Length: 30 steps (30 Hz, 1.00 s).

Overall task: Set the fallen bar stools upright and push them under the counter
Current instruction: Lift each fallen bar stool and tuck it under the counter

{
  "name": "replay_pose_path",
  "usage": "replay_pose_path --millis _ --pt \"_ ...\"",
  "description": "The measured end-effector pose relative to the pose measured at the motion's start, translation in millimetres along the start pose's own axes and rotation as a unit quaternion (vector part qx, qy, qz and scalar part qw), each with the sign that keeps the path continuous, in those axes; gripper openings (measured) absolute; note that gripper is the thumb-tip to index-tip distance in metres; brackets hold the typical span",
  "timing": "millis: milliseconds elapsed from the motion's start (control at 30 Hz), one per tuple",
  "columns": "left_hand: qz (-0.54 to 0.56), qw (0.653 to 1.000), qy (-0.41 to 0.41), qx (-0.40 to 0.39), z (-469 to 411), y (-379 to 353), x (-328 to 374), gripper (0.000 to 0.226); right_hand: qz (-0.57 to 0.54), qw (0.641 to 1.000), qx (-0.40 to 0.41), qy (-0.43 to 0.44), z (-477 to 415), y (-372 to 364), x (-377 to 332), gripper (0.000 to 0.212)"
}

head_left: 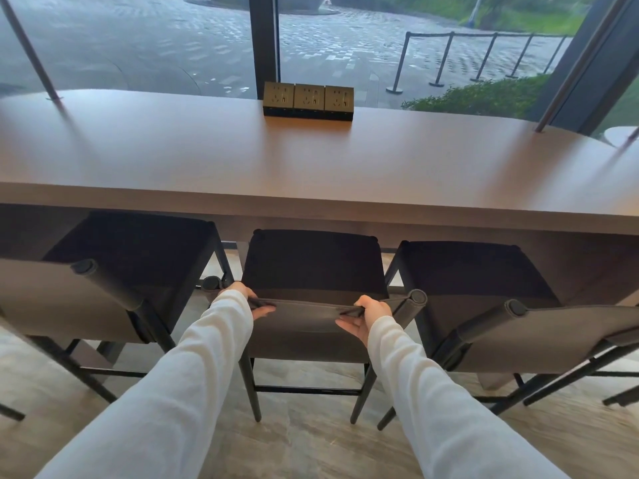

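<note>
The left stool [138,250], the middle stool [313,261] and the right stool [477,271] all stand up. Your left hand [250,304] and right hand [366,318] both grip the middle stool's back. Its seat is partly under the table [311,160]. I think only a push is left.

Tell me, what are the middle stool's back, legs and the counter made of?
The backrest looks like matte dark leather or imitation; it sags and creases where the left hand and right hand grip it. The legs are thin black matte rods, probably painted metal, maybe wood. The counter is smooth brown with soft sheen, likely laminate or coated wood.
</note>
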<state>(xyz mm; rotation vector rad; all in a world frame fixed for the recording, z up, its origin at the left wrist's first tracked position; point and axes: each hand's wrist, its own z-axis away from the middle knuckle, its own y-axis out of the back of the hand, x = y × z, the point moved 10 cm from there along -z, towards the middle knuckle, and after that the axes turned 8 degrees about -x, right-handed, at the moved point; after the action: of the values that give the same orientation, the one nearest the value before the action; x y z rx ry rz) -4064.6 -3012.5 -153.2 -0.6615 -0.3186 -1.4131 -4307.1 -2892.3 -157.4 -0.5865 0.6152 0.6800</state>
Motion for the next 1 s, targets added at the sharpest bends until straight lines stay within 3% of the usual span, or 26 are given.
replay_pose_path --millis 100,167,300,567,1000 --pt "-0.026 1.0 0.001 -0.013 1.3 -2.6 4.4 0.005 -0.005 1.0 0.001 0.0 -0.6 0.0 0.1 0.012" --pt "0.005 0.999 0.03 0.019 -2.2 7.2 -2.0 0.029 -0.003 1.0 -0.001 0.0 -1.5 0.3 -0.4 0.012" --pt "-0.009 0.999 0.04 0.018 7.4 1.0 -0.5 0.039 0.003 1.0 -0.003 0.001 -2.3 1.8 0.0 0.011" --pt "-0.05 0.997 0.035 0.04 16.2 6.4 0.7 0.036 -0.002 1.0 -0.005 -0.005 -0.1 0.9 1.9 0.016" --pt "0.006 0.999 -0.001 0.045 11.7 8.6 -2.9 0.024 -0.01 1.0 -0.022 0.016 -2.1 -2.9 -1.2 0.014"
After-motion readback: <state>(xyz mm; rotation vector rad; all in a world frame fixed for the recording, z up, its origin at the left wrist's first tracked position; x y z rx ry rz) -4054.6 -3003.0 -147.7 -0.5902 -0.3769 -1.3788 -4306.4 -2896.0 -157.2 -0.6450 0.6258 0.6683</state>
